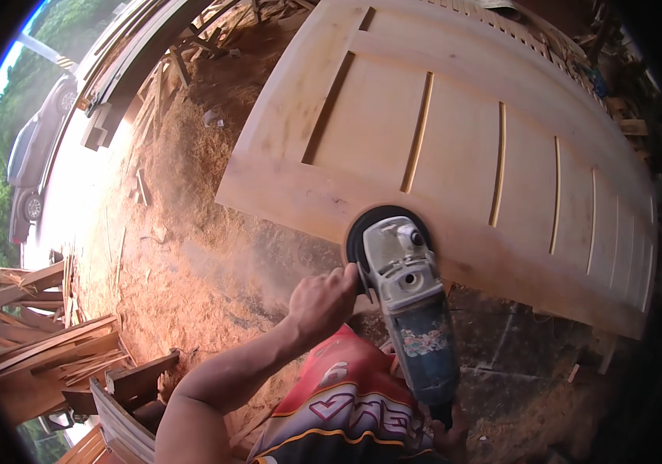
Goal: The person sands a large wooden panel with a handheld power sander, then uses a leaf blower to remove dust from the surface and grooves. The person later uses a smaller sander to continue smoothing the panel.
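A grey and blue angle grinder (422,340) with a round black disc (355,240) rests on the near edge of a large pale wooden panel (455,155). My left hand (321,300) is closed round the side handle by the grinder's head. At the rear end of the tool, low in the view, my right hand (451,437) grips the body; shadow hides most of its fingers. The panel has several long grooves between its boards, and its near rail lies under the disc.
Sawdust (184,255) covers the ground left of the panel. Scrap wood (52,348) is piled at the lower left, and long timbers (141,58) lie at the upper left. Beyond them a car (33,162) stands outside. Dust hangs near my left hand.
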Action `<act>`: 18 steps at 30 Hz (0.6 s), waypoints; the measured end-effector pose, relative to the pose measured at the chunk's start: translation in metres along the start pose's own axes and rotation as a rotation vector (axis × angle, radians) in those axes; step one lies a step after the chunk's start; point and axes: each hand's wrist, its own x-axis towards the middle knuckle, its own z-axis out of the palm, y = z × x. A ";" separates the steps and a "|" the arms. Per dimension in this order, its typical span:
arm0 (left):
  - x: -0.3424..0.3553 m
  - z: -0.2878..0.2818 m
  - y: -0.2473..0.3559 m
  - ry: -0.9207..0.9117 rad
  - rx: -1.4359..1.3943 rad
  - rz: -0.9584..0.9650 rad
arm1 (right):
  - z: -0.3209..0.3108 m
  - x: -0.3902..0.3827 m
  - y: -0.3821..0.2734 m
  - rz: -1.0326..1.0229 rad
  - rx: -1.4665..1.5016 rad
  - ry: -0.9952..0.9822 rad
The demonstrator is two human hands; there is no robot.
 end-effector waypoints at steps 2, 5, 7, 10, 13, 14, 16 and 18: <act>0.011 0.018 0.052 -0.053 0.001 0.100 | -0.014 -0.051 0.042 0.095 -0.053 0.067; 0.025 0.028 0.120 -0.149 0.021 0.207 | -0.031 -0.095 0.073 0.230 -0.045 0.199; 0.032 0.045 0.139 -0.071 -0.032 0.316 | -0.036 -0.101 0.083 0.138 -0.110 0.317; 0.033 0.053 0.135 0.081 0.019 0.421 | -0.041 -0.094 0.076 0.117 -0.119 0.314; 0.031 0.036 0.097 0.054 -0.009 0.283 | -0.035 -0.067 0.061 0.240 0.060 0.189; 0.031 0.029 0.078 0.037 -0.001 0.217 | -0.030 -0.052 0.055 0.297 0.142 0.143; 0.026 0.007 0.035 0.042 0.005 0.104 | -0.007 -0.008 0.027 -0.025 0.023 0.171; 0.020 -0.016 -0.011 0.074 0.013 0.022 | 0.013 0.033 -0.014 -0.134 -0.004 0.093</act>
